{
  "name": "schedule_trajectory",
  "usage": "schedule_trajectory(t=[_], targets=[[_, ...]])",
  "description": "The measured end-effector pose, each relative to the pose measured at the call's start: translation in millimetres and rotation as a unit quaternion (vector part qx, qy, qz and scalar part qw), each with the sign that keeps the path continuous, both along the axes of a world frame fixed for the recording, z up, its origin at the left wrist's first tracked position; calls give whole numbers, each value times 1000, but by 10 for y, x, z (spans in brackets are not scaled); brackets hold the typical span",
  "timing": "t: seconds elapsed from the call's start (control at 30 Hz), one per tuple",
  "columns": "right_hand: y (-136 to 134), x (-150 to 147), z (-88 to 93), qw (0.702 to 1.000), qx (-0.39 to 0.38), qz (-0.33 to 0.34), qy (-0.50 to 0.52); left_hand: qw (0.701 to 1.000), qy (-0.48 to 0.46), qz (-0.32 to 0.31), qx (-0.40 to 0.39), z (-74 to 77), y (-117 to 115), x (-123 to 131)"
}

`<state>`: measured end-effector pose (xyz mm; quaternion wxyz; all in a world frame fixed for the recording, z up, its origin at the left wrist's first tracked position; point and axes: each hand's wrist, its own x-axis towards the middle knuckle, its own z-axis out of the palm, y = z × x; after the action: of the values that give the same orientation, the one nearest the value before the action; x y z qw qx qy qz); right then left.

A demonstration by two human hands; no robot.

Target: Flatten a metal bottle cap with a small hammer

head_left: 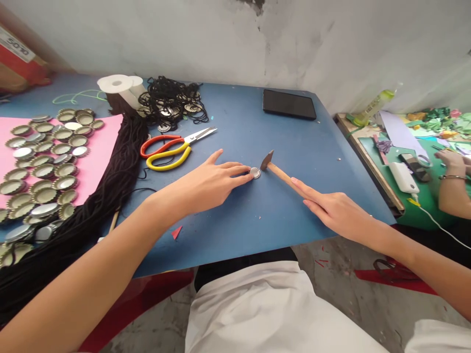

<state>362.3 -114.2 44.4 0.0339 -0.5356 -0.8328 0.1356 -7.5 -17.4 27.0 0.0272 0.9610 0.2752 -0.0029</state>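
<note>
My left hand (206,184) reaches across the blue tabletop with its thumb and a fingertip closed on the edge of a silver bottle cap (255,172). The cap lies on the table, its hollow side facing up. In my right hand (331,208) is the wooden handle of a small hammer (280,174). The hammer's dark metal head is just right of the cap, apart from it. Scissors (169,152) with one red and one yellow handle lie beyond my left hand, blades partly apart.
Many bottle caps (44,170) cover pink paper (103,147) at left, beside a long bundle of black cord (125,152). White rolls (119,84) and tangled black cord (171,95) lie behind. A phone (289,104) is far right. Another person's hand (452,162) is at the green table (423,215).
</note>
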Motion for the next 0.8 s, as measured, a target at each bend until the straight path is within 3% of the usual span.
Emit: schedule_trajectory(t=[0.1,0.2,0.37,0.53,0.7,0.8], targets=[[-8,9,137,999,39,23,8,1000,0,2,-6,-38,15,-24],[-14,-14,191,995,87,-14,41,1000,-3,13,-12,-72,26,-36],[38,-64,102,1000,15,13,0,1000,-2,12,-18,-66,19,-27],[39,-85,128,998,62,-13,29,1000,-8,11,-15,-48,6,-23],[45,-99,116,1000,-1,18,-6,1000,8,11,8,1,-24,27],[49,-74,91,1000,-7,-2,-3,1000,14,4,23,19,-37,71]])
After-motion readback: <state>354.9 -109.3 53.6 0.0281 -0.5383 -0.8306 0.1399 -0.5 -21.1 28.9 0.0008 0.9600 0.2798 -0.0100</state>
